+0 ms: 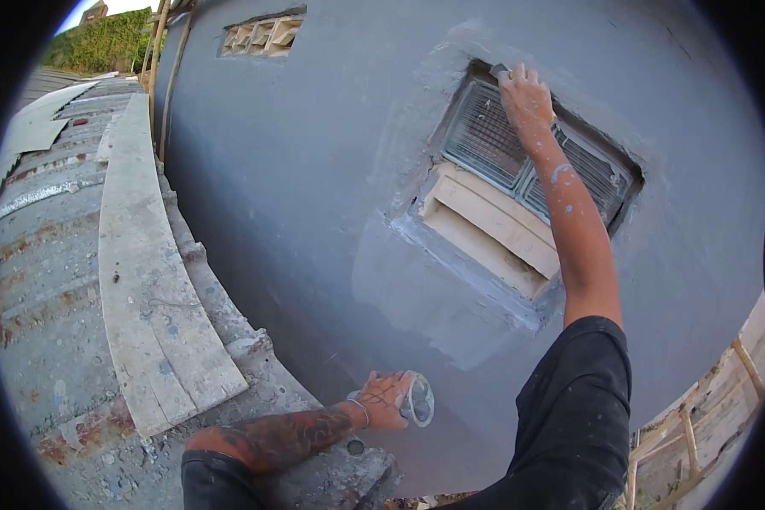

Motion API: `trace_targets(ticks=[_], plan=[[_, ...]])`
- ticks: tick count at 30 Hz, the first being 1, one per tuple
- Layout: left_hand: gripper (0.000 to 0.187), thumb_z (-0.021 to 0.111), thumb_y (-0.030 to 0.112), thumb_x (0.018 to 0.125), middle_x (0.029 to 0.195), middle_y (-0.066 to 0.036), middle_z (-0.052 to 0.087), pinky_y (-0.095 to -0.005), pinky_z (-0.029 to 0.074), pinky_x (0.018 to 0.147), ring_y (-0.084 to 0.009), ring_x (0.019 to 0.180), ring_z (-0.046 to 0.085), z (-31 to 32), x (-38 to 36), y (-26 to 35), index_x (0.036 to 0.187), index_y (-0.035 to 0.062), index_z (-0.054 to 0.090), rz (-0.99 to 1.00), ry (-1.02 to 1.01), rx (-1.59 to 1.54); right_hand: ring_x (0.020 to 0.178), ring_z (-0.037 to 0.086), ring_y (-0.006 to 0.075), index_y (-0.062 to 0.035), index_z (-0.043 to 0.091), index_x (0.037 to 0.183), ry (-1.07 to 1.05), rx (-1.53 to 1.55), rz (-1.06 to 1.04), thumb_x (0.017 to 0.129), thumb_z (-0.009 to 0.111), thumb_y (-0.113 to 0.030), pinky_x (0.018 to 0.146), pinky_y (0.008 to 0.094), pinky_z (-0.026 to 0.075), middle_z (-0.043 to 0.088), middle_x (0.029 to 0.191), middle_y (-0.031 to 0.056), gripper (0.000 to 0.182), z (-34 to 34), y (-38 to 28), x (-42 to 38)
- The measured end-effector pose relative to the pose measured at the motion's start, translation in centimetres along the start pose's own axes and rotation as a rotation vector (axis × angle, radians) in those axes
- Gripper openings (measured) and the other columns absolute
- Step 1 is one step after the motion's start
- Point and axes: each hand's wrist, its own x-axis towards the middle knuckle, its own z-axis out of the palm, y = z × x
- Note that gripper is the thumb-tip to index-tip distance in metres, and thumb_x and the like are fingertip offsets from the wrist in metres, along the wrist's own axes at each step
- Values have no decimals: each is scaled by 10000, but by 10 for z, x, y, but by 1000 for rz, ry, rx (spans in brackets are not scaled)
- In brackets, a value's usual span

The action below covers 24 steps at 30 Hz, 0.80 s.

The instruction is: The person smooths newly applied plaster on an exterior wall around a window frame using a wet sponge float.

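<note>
My right hand [527, 104] reaches up to the top edge of a recessed window opening in the grey wall [314, 170]. Its fingers are closed on a small dark flat tool [499, 70] that touches the upper frame. Ribbed glass blocks [486, 136] fill the upper part of the opening, with a cream vent block [489, 225] below them. Low down, near the wall, my left hand [384, 401] grips a clear round container [420, 400] by its side, its rim facing right. Paint spots mark my right forearm.
A corrugated metal roof [51, 246] with a long board [149, 280] on it runs along the left. Wooden poles [163, 85] stand at the wall's far corner. A smaller vent [262, 37] sits high on the wall. Wooden framing [688, 438] shows at lower right.
</note>
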Motion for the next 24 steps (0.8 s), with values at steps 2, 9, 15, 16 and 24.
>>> trace_targets(ticks=[2, 9, 15, 16, 24], plan=[[797, 690, 345, 629, 1202, -206, 496, -448, 303, 967, -333, 1134, 484, 4, -2, 1, 1278, 17, 362, 6, 0, -32, 866, 596, 243, -91, 635, 886, -226, -91, -83, 795, 553, -156, 633, 346, 526, 565, 920, 84, 138, -17, 19, -17], [792, 701, 319, 615, 1200, -199, 495, -467, 301, 971, -346, 1142, 473, -21, -3, 16, 1264, 13, 366, 1, -87, -42, 914, 614, 278, -164, 615, 1096, -341, 2, 270, 824, 563, -227, 702, 404, 515, 576, 987, 102, 283, -98, 62, -48], [785, 706, 313, 613, 1205, -199, 492, -467, 298, 975, -344, 1161, 462, -18, -3, 15, 1257, 16, 371, -10, -88, -37, 857, 639, 288, -208, 598, 1096, -193, 183, 169, 824, 540, -187, 675, 424, 519, 601, 990, 112, 278, -32, 17, -2], [785, 707, 314, 614, 1205, -197, 493, -469, 298, 976, -342, 1165, 460, -21, -3, 15, 1257, 14, 371, -4, -120, -52, 857, 639, 288, -208, 598, 1096, -184, 184, 179, 824, 540, -187, 675, 424, 519, 601, 990, 112, 278, -22, 10, 5], [792, 710, 315, 603, 1184, -200, 502, -468, 300, 970, -342, 1140, 481, -11, -3, 10, 1249, 3, 373, 16, -29, -7, 825, 632, 295, -147, 610, 1022, -247, 29, 264, 834, 531, -172, 635, 412, 512, 594, 944, 133, 206, -62, 56, -48]])
